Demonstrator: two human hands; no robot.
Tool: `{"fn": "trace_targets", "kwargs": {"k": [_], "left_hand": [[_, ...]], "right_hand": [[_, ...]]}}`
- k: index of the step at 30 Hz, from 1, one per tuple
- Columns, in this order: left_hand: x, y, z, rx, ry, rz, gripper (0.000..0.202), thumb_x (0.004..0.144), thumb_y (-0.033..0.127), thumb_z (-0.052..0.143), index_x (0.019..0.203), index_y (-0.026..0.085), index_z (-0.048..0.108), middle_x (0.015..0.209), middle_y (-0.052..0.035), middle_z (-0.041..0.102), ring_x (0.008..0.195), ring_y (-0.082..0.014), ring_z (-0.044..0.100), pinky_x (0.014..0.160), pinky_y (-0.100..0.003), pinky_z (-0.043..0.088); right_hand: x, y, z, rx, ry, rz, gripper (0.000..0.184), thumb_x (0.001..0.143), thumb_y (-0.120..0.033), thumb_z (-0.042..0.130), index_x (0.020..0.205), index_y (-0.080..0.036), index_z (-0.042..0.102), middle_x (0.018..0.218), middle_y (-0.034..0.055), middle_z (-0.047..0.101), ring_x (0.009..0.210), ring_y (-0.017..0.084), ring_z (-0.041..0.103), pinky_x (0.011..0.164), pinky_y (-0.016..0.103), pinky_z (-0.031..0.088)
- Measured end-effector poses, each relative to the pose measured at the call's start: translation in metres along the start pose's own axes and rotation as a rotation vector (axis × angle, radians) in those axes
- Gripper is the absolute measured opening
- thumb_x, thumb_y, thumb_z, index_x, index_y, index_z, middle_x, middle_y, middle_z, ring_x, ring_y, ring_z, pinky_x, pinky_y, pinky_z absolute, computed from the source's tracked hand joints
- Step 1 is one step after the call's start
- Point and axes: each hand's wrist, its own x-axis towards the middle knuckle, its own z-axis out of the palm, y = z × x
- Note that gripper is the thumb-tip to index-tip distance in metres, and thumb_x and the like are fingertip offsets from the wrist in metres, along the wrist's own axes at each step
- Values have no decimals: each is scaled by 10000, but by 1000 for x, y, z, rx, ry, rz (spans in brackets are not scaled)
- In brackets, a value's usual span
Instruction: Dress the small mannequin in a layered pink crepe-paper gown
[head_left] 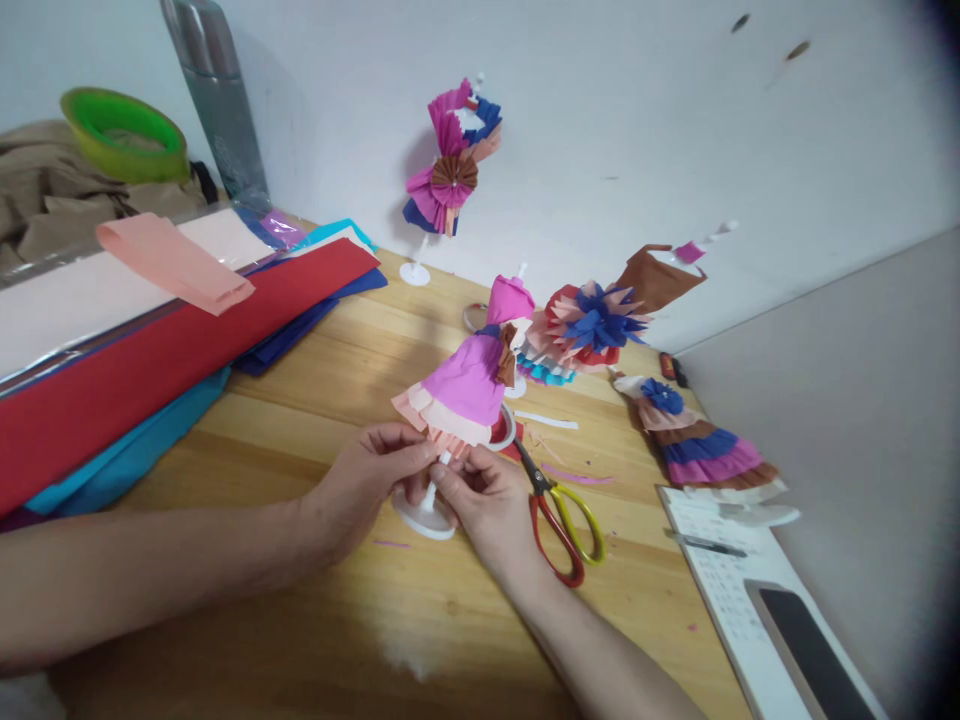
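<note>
A small doll stand wears a crepe-paper dress [469, 385] in magenta over pale pink ruffles, with a brown bow at the waist. It stands on a white round base [420, 515] on the wooden table [315, 400]. My left hand [367, 480] pinches the lower hem of the skirt from the left. My right hand [484, 495] pinches the same hem and the white stem from the right. The fingers of both hands are closed on the ruffled edge.
Red-and-yellow scissors [559, 515] lie just right of my right hand. Sheets of red, blue and pink crepe paper [150, 340] are stacked at left. Other paper-dressed stands [450, 170] [592, 325] [697, 440] stand behind and right. A notepad with pen and phone [802, 640] lies at lower right.
</note>
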Motion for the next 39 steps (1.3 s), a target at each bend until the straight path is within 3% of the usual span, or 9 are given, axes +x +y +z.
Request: {"fn": "trace_targets", "kwargs": {"k": [6, 11, 23, 31, 34, 39], "left_hand": [[-1, 12, 3, 3, 8, 20, 386, 612, 448, 812, 741, 134, 629, 473, 25, 556, 441, -79, 469, 509, -206, 374], [1, 13, 1, -16, -16, -8, 414, 603, 448, 822, 585, 126, 562, 444, 22, 525, 432, -62, 449, 506, -196, 365], [-5, 14, 5, 52, 80, 22, 339, 581, 426, 828, 641, 124, 686, 517, 1, 630, 436, -87, 535, 504, -215, 408], [-5, 11, 3, -15, 148, -19, 296, 588, 367, 816, 662, 134, 649, 498, -5, 632, 452, -136, 595, 507, -235, 442], [-5, 9, 3, -36, 127, -16, 301, 618, 379, 791, 686, 127, 643, 493, -19, 632, 461, -138, 592, 518, -238, 451], [-2, 12, 4, -60, 14, 12, 398, 717, 508, 712, 790, 125, 637, 684, -35, 665, 476, -115, 575, 527, -252, 475]], "right_hand": [[-1, -1, 0, -10, -19, 1, 333, 683, -387, 700, 581, -197, 447, 458, -67, 437, 398, 56, 362, 392, 204, 289], [-1, -1, 2, -19, -11, -11, 309, 672, -380, 702, 583, -189, 475, 489, -56, 457, 410, 59, 368, 395, 205, 293], [2, 4, -2, -20, 45, -1, 358, 650, -397, 713, 557, -207, 424, 478, -64, 419, 435, 64, 342, 408, 212, 285], [2, 4, -2, -3, 24, 11, 347, 659, -398, 713, 577, -205, 436, 457, -69, 421, 416, 64, 354, 385, 201, 282], [2, 4, -2, -12, 28, 11, 347, 657, -406, 710, 578, -202, 441, 481, -66, 422, 417, 62, 357, 393, 206, 289], [1, 5, -1, -60, 29, 5, 333, 659, -393, 689, 566, -204, 432, 485, -72, 384, 421, 61, 336, 405, 210, 266]]}}
